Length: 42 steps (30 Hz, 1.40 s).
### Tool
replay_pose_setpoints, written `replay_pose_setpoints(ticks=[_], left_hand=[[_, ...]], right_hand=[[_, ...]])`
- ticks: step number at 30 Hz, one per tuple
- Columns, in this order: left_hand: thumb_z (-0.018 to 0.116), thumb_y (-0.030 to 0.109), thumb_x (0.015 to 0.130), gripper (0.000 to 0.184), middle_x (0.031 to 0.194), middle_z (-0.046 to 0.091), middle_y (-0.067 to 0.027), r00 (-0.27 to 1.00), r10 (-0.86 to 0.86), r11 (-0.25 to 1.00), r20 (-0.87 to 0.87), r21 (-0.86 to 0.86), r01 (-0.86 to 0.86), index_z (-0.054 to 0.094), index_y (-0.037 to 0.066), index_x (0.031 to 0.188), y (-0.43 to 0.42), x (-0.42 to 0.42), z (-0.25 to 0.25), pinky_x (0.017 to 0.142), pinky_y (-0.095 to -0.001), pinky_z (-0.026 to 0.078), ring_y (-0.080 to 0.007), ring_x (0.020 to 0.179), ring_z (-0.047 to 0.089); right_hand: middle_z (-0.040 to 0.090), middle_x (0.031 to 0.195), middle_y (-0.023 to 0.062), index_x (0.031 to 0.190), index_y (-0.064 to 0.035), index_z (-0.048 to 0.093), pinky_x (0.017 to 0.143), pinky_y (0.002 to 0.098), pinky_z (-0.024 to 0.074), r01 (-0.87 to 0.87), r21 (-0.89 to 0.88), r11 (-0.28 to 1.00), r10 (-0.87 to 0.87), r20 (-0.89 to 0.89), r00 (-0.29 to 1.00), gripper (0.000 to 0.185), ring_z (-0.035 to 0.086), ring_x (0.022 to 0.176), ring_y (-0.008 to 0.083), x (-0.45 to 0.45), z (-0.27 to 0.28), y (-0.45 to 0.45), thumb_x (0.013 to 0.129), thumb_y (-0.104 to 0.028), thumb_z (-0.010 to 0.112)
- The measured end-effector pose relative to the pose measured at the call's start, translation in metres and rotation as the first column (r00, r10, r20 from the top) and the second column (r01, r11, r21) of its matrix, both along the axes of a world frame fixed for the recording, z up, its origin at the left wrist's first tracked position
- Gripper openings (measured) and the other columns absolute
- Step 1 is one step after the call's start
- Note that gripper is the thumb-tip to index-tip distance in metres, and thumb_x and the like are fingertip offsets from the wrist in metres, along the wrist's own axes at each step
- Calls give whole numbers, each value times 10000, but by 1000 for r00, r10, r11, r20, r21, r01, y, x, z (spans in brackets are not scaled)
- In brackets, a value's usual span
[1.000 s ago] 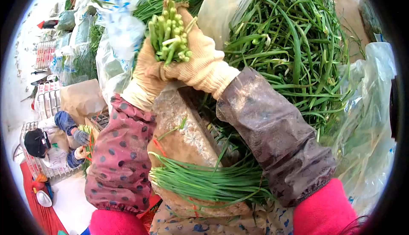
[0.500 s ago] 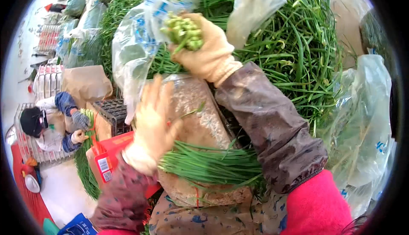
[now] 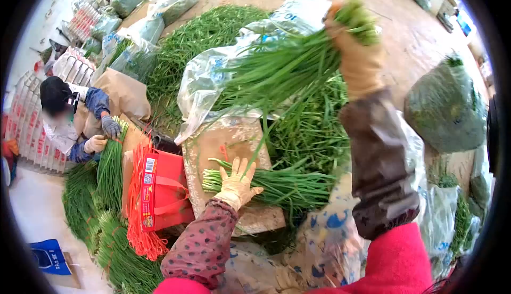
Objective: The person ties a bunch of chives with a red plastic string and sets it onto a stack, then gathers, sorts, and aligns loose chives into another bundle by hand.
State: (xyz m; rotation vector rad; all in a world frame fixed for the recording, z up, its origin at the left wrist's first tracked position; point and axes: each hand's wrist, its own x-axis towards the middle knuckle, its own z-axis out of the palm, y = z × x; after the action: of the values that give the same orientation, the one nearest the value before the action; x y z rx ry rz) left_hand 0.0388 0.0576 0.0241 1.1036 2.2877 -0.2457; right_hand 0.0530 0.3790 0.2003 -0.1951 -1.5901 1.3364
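Observation:
In my right hand (image 3: 359, 62), gloved and raised at the upper right, a thick bunch of garlic chives (image 3: 290, 67) is gripped near its pale cut ends. Its long green leaves trail down to the left, over the pile. Below, my gloved left hand (image 3: 237, 185) rests with fingers spread on a second bunch of chives (image 3: 290, 187). That bunch lies across a worn board (image 3: 213, 145), its cut ends to the left and its leaves hanging past the board's right side. Loose chives (image 3: 314, 134) are heaped behind and right of the board.
A red box (image 3: 173, 185) draped with red ties (image 3: 139, 187) stands left of the board. Beyond it, a co-worker (image 3: 58, 113) in gloves holds another bunch. Finished-looking bundles (image 3: 114, 246) lie on the floor. A full plastic bag (image 3: 444, 107) sits at the right.
My right hand has lifted its bunch clear, up and to the right. My left hand has come down onto the bunch on the board. The camera view has shifted and shows more floor.

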Motion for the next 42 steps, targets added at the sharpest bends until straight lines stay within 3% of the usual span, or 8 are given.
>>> replay_pose_setpoints(ticks=[3, 5, 11, 22, 24, 27, 31, 42], left_hand=[[626, 528, 828, 949, 1527, 193, -184, 878, -193, 860, 437, 507, -64, 140, 47, 1485, 18, 42, 23, 1117, -462, 245, -331, 1408, 205], [668, 537, 798, 1042, 1510, 215, -222, 206, -319, 774, 925, 380, -506, 93, -10, 1474, 39, 81, 72, 1108, -370, 272, -316, 1393, 251], [642, 642, 731, 997, 1394, 418, -142, -514, -340, 686, 788, -166, -709, 236, 86, 1452, 131, 144, 117, 1056, -447, 349, -306, 1283, 415], [656, 185, 858, 357, 1074, 645, -137, -207, -649, -164, 732, -400, -902, 568, -14, 1141, 92, 126, 139, 870, -397, 529, -244, 952, 629], [661, 175, 849, 309, 1010, 667, -113, -183, -652, -134, 736, -349, -928, 603, -6, 1093, 74, 96, 124, 849, -386, 538, -231, 889, 651], [671, 114, 825, 254, 940, 672, -91, -18, -619, -146, 785, -138, -979, 628, -3, 1046, 46, 64, 138, 777, -371, 563, -215, 834, 655], [676, 50, 806, 271, 933, 671, -85, 235, -506, -82, 830, 225, -971, 620, 7, 1068, 35, 32, 154, 743, -333, 560, -194, 821, 656], [842, 49, 655, 535, 995, 647, -47, 777, -92, -22, 623, 779, -627, 556, 5, 1105, 34, -51, 142, 765, -278, 516, -149, 883, 616]], right_hand=[[647, 966, 52, 1102, -29, 598, 690, 274, 554, 220, -138, 966, -204, 116, 972, 329, 624, 811, 134, 44, 8, -9, 801, -85, 718], [647, 966, 58, 1097, -29, 604, 657, 259, 548, 208, -207, 956, -218, -23, 976, 326, 623, 808, 135, 71, 0, -6, 789, -35, 711], [633, 999, 51, 1114, -46, 590, 768, 249, 522, -6, -400, 916, -130, -313, 941, 354, 606, 896, 129, 159, -1, -57, 784, 27, 695], [518, 1212, 60, 1269, -97, 473, 1046, 381, 380, -413, -497, 764, 240, -375, 895, 592, 477, 1182, 193, 215, -24, -173, 763, -146, 775], [443, 1371, 88, 1386, -74, 383, 1083, 360, 335, -403, 24, 915, 389, 210, 897, 768, 426, 1260, 186, 229, -30, -151, 737, -140, 788], [506, 1345, 136, 1415, -18, 347, 1008, 343, 421, -421, -416, 806, 558, 770, 308, 792, 509, 1204, 213, 243, -33, -72, 726, -20, 736], [500, 1344, 164, 1432, 7, 286, 992, 352, 434, -301, -397, 867, 488, 557, 672, 807, 499, 1216, 249, 185, -1, -57, 763, -68, 733], [691, 943, 46, 1056, -31, 660, 743, 285, 505, -731, -170, 660, 716, 437, 545, 442, 613, 821, 125, -27, 17, -135, 653, -90, 831]])
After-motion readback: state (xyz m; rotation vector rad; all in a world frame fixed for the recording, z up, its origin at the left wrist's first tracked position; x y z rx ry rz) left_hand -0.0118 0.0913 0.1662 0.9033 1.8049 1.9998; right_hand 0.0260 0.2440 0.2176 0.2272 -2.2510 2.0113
